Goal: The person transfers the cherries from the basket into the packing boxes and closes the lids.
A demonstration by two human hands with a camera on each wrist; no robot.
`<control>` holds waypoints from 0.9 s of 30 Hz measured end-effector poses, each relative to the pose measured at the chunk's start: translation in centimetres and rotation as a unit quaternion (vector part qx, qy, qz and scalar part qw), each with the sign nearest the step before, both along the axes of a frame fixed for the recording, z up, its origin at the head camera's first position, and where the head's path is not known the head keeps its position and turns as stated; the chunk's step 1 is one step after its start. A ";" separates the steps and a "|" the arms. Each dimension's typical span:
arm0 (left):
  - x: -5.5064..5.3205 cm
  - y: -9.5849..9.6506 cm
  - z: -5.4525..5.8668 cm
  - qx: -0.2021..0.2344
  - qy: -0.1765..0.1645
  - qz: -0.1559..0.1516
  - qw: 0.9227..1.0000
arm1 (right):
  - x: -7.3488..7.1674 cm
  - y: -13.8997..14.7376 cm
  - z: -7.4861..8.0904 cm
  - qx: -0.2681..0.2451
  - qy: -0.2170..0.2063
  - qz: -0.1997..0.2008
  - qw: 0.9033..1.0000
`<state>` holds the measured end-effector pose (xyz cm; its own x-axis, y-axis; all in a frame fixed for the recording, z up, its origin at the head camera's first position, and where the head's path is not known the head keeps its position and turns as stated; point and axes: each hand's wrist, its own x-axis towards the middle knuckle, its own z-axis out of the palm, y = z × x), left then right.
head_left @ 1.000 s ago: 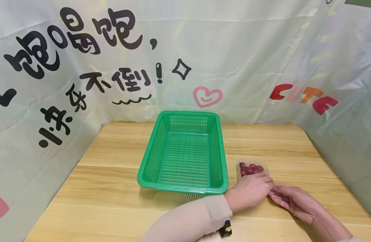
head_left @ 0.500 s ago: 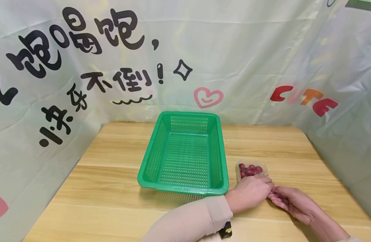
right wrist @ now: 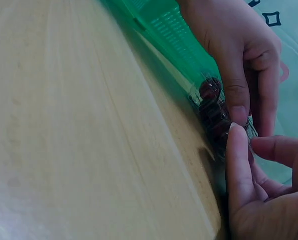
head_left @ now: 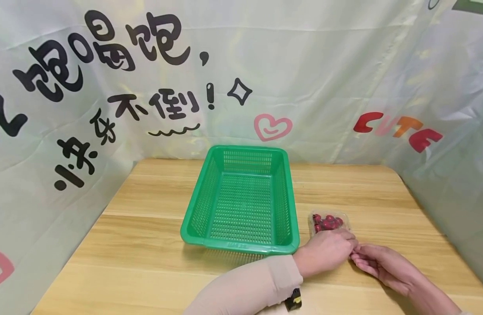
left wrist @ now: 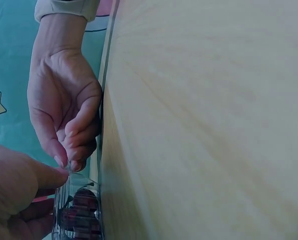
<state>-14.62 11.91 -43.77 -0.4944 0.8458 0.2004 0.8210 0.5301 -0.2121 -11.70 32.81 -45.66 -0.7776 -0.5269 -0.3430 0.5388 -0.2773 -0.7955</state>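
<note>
A small clear plastic box [head_left: 312,227] of round red fruit [head_left: 328,223], which look like cherries, lies on the table right of the green basket. My left hand [head_left: 328,250] reaches across its near side and partly covers it. At the near right corner my right hand [head_left: 387,267] meets the left one. In the left wrist view the left thumb [left wrist: 51,176] lies on the box's edge with fingers on the far side, gripping it. The right wrist view has the right thumb and forefinger [right wrist: 238,155] pinching that corner. Exactly what part lies between the fingertips is hidden.
A green plastic basket [head_left: 189,230] with mesh sides stands mid-table, its near right corner close to my left wrist. Printed cloth [head_left: 316,78] hangs behind and beside the wooden table [head_left: 127,262]. A small black object [head_left: 293,299] shows beneath the left sleeve.
The whole head view has shifted slightly. Both hands stay together at the box's near right corner, with only tiny finger movement; the box and basket keep their places.
</note>
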 end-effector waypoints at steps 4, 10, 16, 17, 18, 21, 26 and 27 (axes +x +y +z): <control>0.0 -0.3 0.0 -0.003 0.004 -0.002 1.000 | 0.0 0.1 -0.1 0.009 0.015 0.002 1.000; 0.0 -1.1 0.3 -0.014 0.032 0.010 0.999 | 0.0 -0.1 -0.1 0.022 0.027 0.006 0.999; 0.1 -1.6 0.2 -0.014 0.048 0.023 0.998 | 0.0 -0.2 0.2 0.085 0.061 0.005 0.995; 0.1 -1.7 0.1 -0.014 0.046 0.024 0.999 | -0.1 -0.3 0.3 0.104 0.071 0.005 0.992; 0.2 -1.7 0.1 -0.016 0.047 0.026 0.998 | -0.1 -0.4 0.3 0.125 0.080 0.005 0.989; 0.4 -1.9 0.3 -0.022 0.050 0.030 0.998 | -0.2 -0.6 0.6 0.197 0.105 -0.001 0.975; 0.8 -2.2 0.8 -0.027 0.052 0.029 0.998 | -0.1 -0.9 1.2 0.321 0.177 -0.016 0.930; 1.0 -2.2 0.9 -0.029 0.049 0.029 0.998 | -0.1 -0.9 1.4 0.349 0.196 -0.023 0.916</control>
<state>-13.66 9.67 -42.83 -0.5224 0.8283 0.2024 0.7634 0.5601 -0.3217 -11.79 31.87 -44.29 -0.9286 -0.2495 -0.2746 0.1752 0.3575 -0.9173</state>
